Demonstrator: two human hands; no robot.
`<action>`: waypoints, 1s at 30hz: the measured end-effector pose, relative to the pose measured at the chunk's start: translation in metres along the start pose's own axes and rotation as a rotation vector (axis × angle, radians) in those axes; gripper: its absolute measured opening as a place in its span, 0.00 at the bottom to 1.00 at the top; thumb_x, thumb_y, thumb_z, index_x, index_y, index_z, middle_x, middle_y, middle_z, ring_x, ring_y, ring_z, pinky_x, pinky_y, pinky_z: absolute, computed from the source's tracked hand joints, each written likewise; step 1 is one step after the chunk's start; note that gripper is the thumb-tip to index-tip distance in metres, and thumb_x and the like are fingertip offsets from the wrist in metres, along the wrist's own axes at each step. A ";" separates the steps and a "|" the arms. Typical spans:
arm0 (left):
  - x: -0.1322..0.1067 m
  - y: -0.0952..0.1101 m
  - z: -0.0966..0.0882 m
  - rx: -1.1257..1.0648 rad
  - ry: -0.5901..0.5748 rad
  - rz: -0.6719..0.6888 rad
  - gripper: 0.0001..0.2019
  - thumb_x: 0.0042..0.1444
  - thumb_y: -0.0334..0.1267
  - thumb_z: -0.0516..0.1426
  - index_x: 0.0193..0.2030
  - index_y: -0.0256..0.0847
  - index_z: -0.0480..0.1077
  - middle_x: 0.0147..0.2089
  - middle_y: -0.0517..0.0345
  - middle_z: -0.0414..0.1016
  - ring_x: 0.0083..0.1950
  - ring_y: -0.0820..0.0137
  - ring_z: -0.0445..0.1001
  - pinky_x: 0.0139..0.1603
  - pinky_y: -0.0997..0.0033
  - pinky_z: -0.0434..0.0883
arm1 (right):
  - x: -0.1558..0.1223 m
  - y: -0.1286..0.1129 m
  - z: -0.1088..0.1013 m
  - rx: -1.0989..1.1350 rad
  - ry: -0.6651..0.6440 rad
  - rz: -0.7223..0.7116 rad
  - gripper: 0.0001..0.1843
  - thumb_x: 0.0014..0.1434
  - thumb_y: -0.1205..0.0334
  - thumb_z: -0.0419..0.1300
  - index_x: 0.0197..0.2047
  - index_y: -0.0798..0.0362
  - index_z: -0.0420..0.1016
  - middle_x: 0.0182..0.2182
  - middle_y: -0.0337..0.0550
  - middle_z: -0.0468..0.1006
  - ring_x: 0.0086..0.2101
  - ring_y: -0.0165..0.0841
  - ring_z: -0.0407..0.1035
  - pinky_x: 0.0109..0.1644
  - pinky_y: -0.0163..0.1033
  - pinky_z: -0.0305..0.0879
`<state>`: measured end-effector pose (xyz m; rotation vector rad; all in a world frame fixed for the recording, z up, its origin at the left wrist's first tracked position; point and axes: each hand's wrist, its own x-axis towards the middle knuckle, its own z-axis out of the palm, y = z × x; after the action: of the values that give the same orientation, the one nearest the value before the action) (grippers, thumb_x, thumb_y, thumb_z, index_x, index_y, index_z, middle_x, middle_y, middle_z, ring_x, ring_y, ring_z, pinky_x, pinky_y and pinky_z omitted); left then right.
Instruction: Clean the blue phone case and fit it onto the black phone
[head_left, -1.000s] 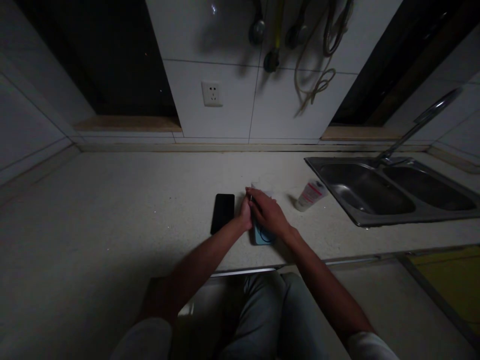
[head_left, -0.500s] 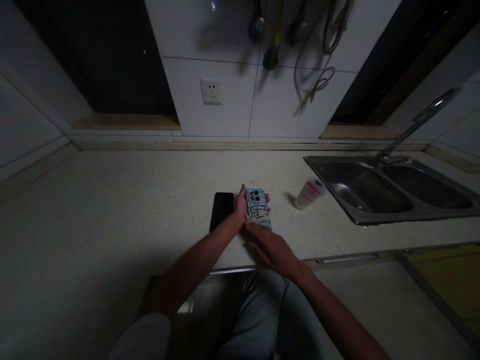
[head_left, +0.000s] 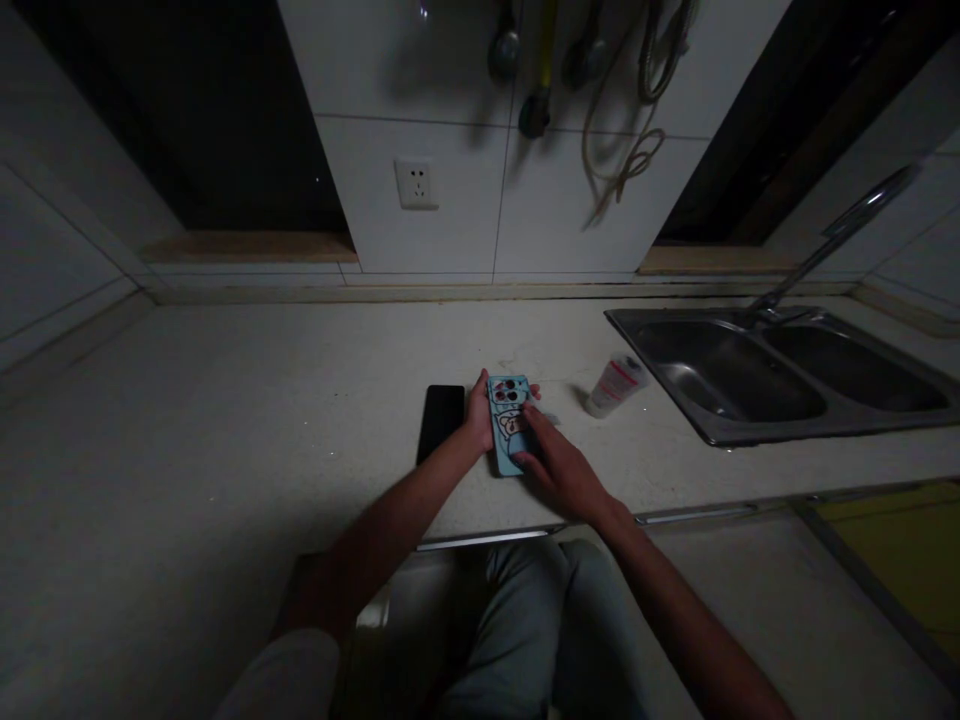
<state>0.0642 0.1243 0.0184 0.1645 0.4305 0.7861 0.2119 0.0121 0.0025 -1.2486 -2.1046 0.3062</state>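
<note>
Speckled tabletop (head_left: 225,400) below white wall tiles (head_left: 412,120); blue phone case (head_left: 508,425), long axis aimed at twelve o'clock, clamped between left hand (head_left: 478,415) and right hand (head_left: 559,470).

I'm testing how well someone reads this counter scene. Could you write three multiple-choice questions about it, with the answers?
1. Where is the black phone?
A. On the counter, left of the left hand
B. On the floor
C. Hanging on the wall

2. How many bowls does the steel sink have?
A. One
B. Two
C. Three

3. The blue case is:
A. Touched by both hands
B. Lying alone
C. In the sink

Answers:
1. A, it lies flat beside that hand.
2. B, two bowls sit side by side.
3. A, the left hand grips its edge and the right hand lies across it.
</note>
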 end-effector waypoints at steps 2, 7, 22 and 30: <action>0.000 0.000 0.002 -0.010 -0.004 0.004 0.36 0.67 0.60 0.41 0.56 0.28 0.73 0.46 0.35 0.81 0.45 0.52 0.81 0.50 0.50 0.75 | 0.014 0.003 0.001 0.016 0.024 0.045 0.38 0.70 0.54 0.55 0.77 0.49 0.44 0.73 0.54 0.54 0.70 0.46 0.52 0.71 0.59 0.56; 0.000 -0.001 0.005 -0.005 0.033 -0.020 0.34 0.67 0.58 0.43 0.54 0.29 0.75 0.42 0.39 0.83 0.43 0.54 0.82 0.49 0.55 0.75 | 0.039 0.013 0.006 0.075 0.110 0.090 0.34 0.69 0.61 0.50 0.76 0.52 0.48 0.72 0.55 0.56 0.70 0.45 0.53 0.73 0.60 0.52; -0.001 -0.008 0.006 0.061 -0.034 0.024 0.33 0.66 0.61 0.46 0.56 0.33 0.74 0.46 0.39 0.82 0.47 0.54 0.82 0.54 0.54 0.75 | 0.052 -0.004 0.011 0.047 0.064 -0.081 0.39 0.63 0.73 0.49 0.75 0.50 0.49 0.71 0.52 0.60 0.69 0.41 0.56 0.71 0.57 0.59; -0.006 0.004 0.006 0.085 0.004 -0.021 0.36 0.67 0.61 0.40 0.60 0.31 0.70 0.49 0.32 0.80 0.49 0.50 0.81 0.49 0.43 0.75 | 0.015 -0.021 0.024 0.060 -0.055 -0.237 0.42 0.61 0.76 0.51 0.76 0.47 0.47 0.70 0.49 0.62 0.68 0.40 0.58 0.69 0.54 0.63</action>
<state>0.0604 0.1230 0.0268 0.2376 0.4687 0.7484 0.1769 0.0172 0.0020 -0.9538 -2.2464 0.2983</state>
